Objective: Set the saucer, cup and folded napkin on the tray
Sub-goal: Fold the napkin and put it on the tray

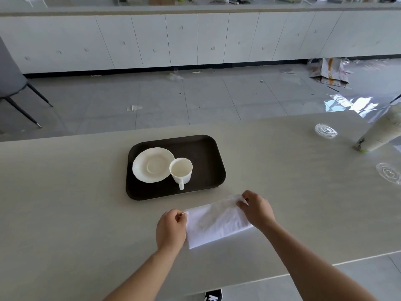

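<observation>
On the table (65, 192): tray loaded, napkin being folded just short of it

Largest item, the dark tray (208, 157), lay mid-table with its right half bare, apparently reserved for the napkin; the saucer (152, 165) sat in its left half and the cup (181, 171) stood upright beside it, touching or overlapping the saucer's right edge, handle toward the person. The white napkin (214, 222) lay flat on the table, near the tray's front edge, not yet on it. The left hand (171, 230) pinched the napkin's far-left corner between thumb and forefinger; the right hand (257, 208) pinched the far-right corner, remaining fingers curled, probably to align the fold
</observation>
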A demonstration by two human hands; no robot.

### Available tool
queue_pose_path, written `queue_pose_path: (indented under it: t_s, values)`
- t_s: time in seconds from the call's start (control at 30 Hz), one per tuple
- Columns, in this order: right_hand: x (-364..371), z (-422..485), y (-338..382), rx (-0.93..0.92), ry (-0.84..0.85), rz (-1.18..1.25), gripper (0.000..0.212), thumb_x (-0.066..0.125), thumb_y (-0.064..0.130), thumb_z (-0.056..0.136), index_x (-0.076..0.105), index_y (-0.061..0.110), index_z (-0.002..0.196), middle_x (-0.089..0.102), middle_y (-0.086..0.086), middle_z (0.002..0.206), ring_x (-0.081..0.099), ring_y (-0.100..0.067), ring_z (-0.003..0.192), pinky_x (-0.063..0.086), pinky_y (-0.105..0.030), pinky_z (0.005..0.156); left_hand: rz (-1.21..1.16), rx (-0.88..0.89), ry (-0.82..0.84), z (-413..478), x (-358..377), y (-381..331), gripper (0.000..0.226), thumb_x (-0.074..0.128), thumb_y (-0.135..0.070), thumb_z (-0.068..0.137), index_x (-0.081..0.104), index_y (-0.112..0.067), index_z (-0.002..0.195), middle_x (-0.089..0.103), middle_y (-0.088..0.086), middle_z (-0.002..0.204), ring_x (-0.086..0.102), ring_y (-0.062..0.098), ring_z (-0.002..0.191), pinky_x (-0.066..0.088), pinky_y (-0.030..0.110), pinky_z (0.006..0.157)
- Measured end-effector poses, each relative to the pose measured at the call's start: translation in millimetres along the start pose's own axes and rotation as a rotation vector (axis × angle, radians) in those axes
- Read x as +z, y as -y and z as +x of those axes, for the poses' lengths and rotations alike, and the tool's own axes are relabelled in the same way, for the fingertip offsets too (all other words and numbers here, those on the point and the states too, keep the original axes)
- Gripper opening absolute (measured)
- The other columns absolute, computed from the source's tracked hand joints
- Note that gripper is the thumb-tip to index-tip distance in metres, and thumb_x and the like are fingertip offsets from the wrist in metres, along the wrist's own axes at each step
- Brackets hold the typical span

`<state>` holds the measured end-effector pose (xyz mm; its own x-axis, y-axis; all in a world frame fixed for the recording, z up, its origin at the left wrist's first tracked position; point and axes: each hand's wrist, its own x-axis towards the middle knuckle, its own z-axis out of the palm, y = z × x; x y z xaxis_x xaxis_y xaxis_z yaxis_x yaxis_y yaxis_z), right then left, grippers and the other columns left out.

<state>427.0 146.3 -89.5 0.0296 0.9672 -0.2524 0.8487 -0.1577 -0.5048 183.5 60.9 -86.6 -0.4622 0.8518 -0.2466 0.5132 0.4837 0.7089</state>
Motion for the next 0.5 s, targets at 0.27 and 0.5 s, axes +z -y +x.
queue_pose_path:
  t_s: [0.27,0.5]
  values:
    - [11,-7,-6,-0.062,-0.077,-0.034,0.04,0.069,0.027,0.09,0.059,0.018,0.128,0.061,-0.006,0.123,0.06,-0.031,0.108,0.053,-0.037,0.076,0.205,0.139,-0.036,-16,7,10,0.038,0.06,-0.037,0.085,0.053,-0.024,0.12,0.051,0.0,0.114,0.056,0.024,0.105,0.05,0.036,0.078]
    - [38,-42,-7,-0.445,-0.134,-0.36,0.058,0.058,0.047,0.094,0.045,0.027,0.147,0.039,-0.001,0.16,0.033,-0.028,0.148,0.031,-0.043,0.118,0.677,0.481,0.047,-23,10,19,0.062,0.052,-0.068,0.074,0.042,-0.043,0.13,0.044,0.008,0.136,0.044,0.03,0.124,0.047,0.043,0.083]
